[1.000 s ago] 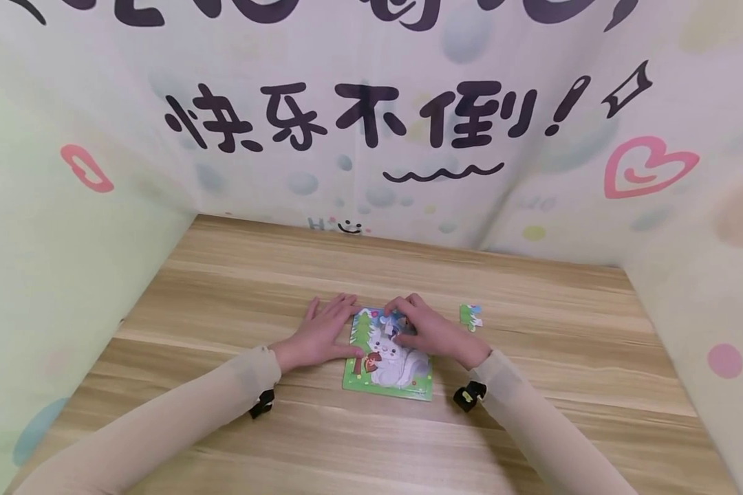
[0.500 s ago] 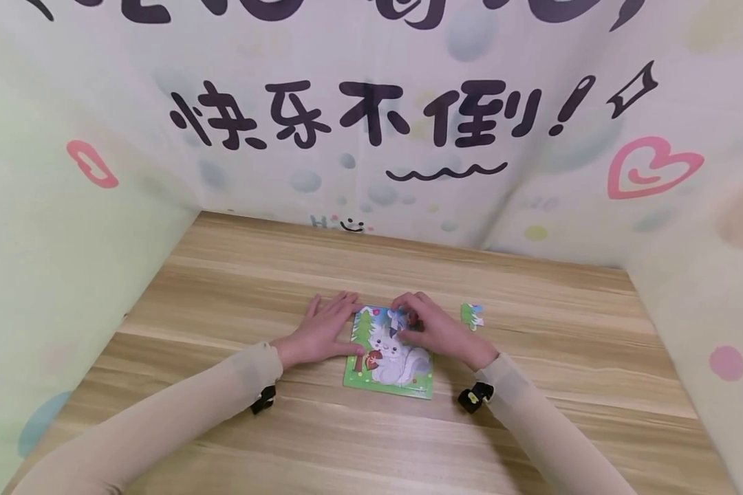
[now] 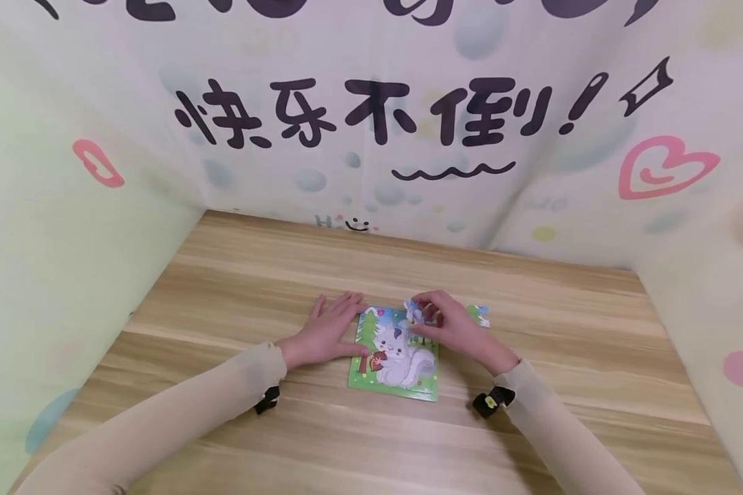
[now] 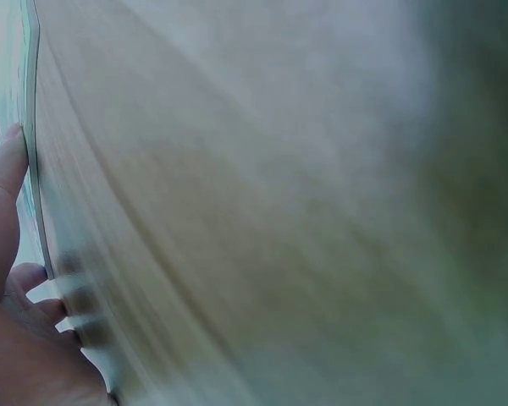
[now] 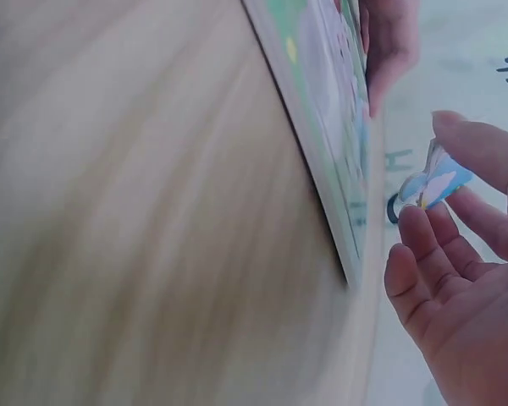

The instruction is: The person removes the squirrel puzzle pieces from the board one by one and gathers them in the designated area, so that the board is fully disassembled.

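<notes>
A jigsaw puzzle board [image 3: 402,375] with a white squirrel picture lies on the wooden table. My left hand [image 3: 323,335] rests at its left side with fingers spread, the thumb over the board's edge; the left wrist view catches this thumb [image 4: 7,165] on the board. Above the board's upper right part, my right hand [image 3: 461,331] pinches a blue-and-white puzzle piece [image 5: 447,183] between thumb and fingers, tilted and raised off the board in the right wrist view. Part of the puzzle's upper right is hidden behind this hand.
Another loose puzzle piece [image 3: 478,315], green and white, lies on the table [image 3: 285,440] just beyond my right hand, partly covered by it. A printed curtain [image 3: 371,137] hangs behind the table's far edge, and similar panels close off both sides.
My right hand has lifted and drawn slightly right, and the pinched puzzle piece now shows tilted up over the board. My left hand keeps its place at the board's left side.
</notes>
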The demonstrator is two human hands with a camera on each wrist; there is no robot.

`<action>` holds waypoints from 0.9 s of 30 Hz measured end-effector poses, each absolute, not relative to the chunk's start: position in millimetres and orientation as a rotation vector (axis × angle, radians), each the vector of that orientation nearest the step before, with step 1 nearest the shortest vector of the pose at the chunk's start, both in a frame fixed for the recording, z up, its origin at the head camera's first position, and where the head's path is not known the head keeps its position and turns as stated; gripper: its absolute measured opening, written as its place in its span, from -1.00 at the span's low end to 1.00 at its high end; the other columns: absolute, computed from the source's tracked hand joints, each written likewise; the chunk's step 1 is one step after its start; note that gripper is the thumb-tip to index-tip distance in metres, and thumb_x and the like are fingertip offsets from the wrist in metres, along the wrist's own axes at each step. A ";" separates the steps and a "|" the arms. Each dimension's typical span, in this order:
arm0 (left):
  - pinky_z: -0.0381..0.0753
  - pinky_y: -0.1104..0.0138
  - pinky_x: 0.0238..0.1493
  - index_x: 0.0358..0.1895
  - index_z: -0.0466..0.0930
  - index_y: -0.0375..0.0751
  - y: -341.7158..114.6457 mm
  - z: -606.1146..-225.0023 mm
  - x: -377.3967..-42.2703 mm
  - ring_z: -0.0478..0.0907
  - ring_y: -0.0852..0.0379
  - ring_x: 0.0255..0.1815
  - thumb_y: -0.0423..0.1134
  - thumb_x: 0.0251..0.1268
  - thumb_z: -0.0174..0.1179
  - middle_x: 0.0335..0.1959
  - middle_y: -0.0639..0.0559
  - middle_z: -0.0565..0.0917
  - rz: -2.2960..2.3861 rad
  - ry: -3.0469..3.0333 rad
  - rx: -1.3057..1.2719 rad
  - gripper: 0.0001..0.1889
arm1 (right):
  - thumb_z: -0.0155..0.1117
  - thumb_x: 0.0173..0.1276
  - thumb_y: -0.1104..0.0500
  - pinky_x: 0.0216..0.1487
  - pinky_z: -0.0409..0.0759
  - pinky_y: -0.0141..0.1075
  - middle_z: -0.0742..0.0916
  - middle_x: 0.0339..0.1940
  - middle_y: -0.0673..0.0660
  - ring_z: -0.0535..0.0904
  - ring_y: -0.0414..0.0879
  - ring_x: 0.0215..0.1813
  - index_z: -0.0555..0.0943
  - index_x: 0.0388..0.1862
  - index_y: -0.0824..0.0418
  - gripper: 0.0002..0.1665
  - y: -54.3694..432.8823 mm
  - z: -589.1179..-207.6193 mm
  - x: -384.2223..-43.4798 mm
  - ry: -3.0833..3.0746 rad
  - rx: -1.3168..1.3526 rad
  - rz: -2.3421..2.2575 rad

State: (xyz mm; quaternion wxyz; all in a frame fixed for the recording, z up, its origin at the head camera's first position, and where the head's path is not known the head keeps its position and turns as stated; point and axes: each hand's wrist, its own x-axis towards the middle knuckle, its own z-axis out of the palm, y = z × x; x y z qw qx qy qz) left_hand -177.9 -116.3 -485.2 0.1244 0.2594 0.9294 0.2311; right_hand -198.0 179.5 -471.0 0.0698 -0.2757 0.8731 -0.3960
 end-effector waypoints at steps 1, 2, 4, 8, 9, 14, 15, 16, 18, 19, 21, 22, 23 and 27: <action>-0.36 -0.34 0.60 0.60 0.22 -0.21 -116.3 -484.6 -177.7 -0.09 -0.25 0.71 0.27 0.27 0.37 0.70 -0.23 0.06 0.679 2.707 0.753 -0.02 | 0.54 0.32 0.22 -0.15 0.66 -0.31 0.65 -0.05 0.15 0.62 0.00 -0.08 0.55 0.27 0.34 -0.41 183.2 -469.9 -197.1 2.638 -0.833 -1.181; -0.36 -0.34 0.60 0.60 0.22 -0.21 -116.3 -483.9 -177.3 -0.09 -0.25 0.71 0.27 0.27 0.37 0.70 -0.23 0.06 0.679 2.706 0.752 -0.02 | 0.54 0.31 0.22 -0.16 0.66 -0.31 0.65 -0.05 0.14 0.61 0.00 -0.08 0.56 0.26 0.33 -0.42 186.9 -468.6 -196.3 2.647 -0.838 -1.171; -0.36 -0.34 0.60 0.60 0.22 -0.21 -116.6 -482.8 -176.6 -0.09 -0.25 0.71 0.27 0.27 0.37 0.70 -0.23 0.06 0.682 2.704 0.748 -0.02 | 0.55 0.30 0.24 -0.18 0.66 -0.30 0.66 -0.04 0.14 0.61 0.01 -0.07 0.58 0.25 0.32 -0.43 195.0 -466.4 -194.8 2.652 -0.843 -1.165; -0.35 -0.35 0.59 0.60 0.23 -0.22 -117.2 -481.5 -175.3 -0.09 -0.25 0.71 0.27 0.28 0.36 0.70 -0.23 0.06 0.676 2.704 0.745 -0.02 | 0.54 0.29 0.27 -0.20 0.68 -0.29 0.68 -0.03 0.16 0.61 0.03 -0.05 0.59 0.23 0.33 -0.45 212.9 -462.0 -192.0 2.660 -0.842 -1.160; -0.34 -0.36 0.59 0.60 0.23 -0.22 -117.2 -481.5 -175.4 -0.08 -0.25 0.71 0.28 0.28 0.36 0.69 -0.23 0.07 0.675 2.709 0.746 -0.02 | 0.55 0.28 0.28 -0.20 0.68 -0.29 0.69 -0.04 0.15 0.62 0.03 -0.05 0.60 0.22 0.33 -0.45 218.3 -460.5 -191.5 2.667 -0.835 -1.157; -0.35 -0.35 0.59 0.61 0.23 -0.21 -114.6 -481.2 -176.4 -0.10 -0.25 0.71 0.29 0.28 0.35 0.70 -0.23 0.06 0.686 2.707 0.763 -0.02 | 0.56 0.28 0.24 -0.24 0.65 -0.31 0.72 -0.13 0.11 0.62 -0.02 -0.14 0.63 0.22 0.36 -0.45 251.0 -451.6 -188.6 2.745 -0.807 -1.075; -0.35 -0.35 0.59 0.61 0.23 -0.21 -114.2 -481.6 -176.4 -0.10 -0.24 0.71 0.29 0.28 0.35 0.70 -0.23 0.06 0.687 2.705 0.762 -0.02 | 0.56 0.29 0.22 -0.25 0.65 -0.31 0.72 -0.14 0.10 0.61 -0.03 -0.15 0.63 0.23 0.36 -0.44 257.9 -450.5 -188.3 2.764 -0.796 -1.053; -0.36 -0.34 0.60 0.61 0.23 -0.21 -114.0 -481.6 -176.3 -0.10 -0.24 0.71 0.29 0.28 0.35 0.70 -0.23 0.06 0.684 2.703 0.759 -0.02 | 0.56 0.29 0.20 -0.26 0.64 -0.32 0.72 -0.15 0.08 0.61 -0.05 -0.16 0.63 0.23 0.35 -0.44 264.5 -449.2 -187.9 2.781 -0.774 -1.028; -0.36 -0.34 0.60 0.61 0.22 -0.21 -114.6 -482.3 -176.1 -0.10 -0.23 0.72 0.29 0.27 0.36 0.70 -0.22 0.05 0.672 2.700 0.748 -0.01 | 0.57 0.29 0.18 -0.26 0.64 -0.29 0.73 -0.16 0.08 0.61 -0.05 -0.16 0.64 0.20 0.36 -0.45 277.2 -447.5 -188.1 2.805 -0.743 -0.997; -0.36 -0.35 0.59 0.60 0.23 -0.21 -115.0 -482.5 -176.1 -0.10 -0.25 0.71 0.28 0.27 0.37 0.70 -0.23 0.06 0.679 2.699 0.743 -0.02 | 0.57 0.29 0.18 -0.24 0.64 -0.28 0.74 -0.15 0.08 0.60 -0.06 -0.15 0.65 0.19 0.35 -0.47 283.3 -446.5 -188.4 2.813 -0.725 -0.982; -0.36 -0.35 0.59 0.60 0.23 -0.21 -115.5 -483.0 -176.5 -0.10 -0.24 0.71 0.28 0.28 0.36 0.70 -0.22 0.06 0.678 2.699 0.742 -0.02 | 0.57 0.28 0.20 -0.24 0.62 -0.27 0.74 -0.14 0.08 0.58 -0.06 -0.15 0.66 0.15 0.33 -0.51 295.1 -444.5 -189.7 2.829 -0.706 -0.956; -0.36 -0.35 0.59 0.60 0.24 -0.21 -115.4 -482.5 -176.7 -0.11 -0.24 0.71 0.28 0.28 0.36 0.70 -0.23 0.05 0.684 2.698 0.742 -0.02 | 0.57 0.28 0.22 -0.24 0.62 -0.27 0.73 -0.13 0.08 0.58 -0.05 -0.14 0.67 0.12 0.32 -0.53 300.7 -443.6 -190.3 2.838 -0.703 -0.940; -0.36 -0.35 0.59 0.60 0.24 -0.21 -115.3 -482.2 -177.1 -0.11 -0.24 0.72 0.27 0.28 0.36 0.70 -0.23 0.06 0.692 2.698 0.743 -0.03 | 0.57 0.27 0.24 -0.24 0.61 -0.26 0.73 -0.12 0.09 0.57 -0.04 -0.14 0.67 0.10 0.32 -0.55 306.1 -443.0 -191.1 2.845 -0.712 -0.929; -0.37 -0.34 0.59 0.59 0.25 -0.21 -114.5 -480.5 -177.4 -0.12 -0.23 0.72 0.27 0.28 0.36 0.70 -0.23 0.06 0.701 2.694 0.744 -0.04 | 0.57 0.27 0.23 -0.26 0.59 -0.27 0.73 -0.08 0.12 0.57 -0.02 -0.13 0.68 0.10 0.31 -0.56 324.7 -442.8 -192.6 2.869 -0.750 -0.845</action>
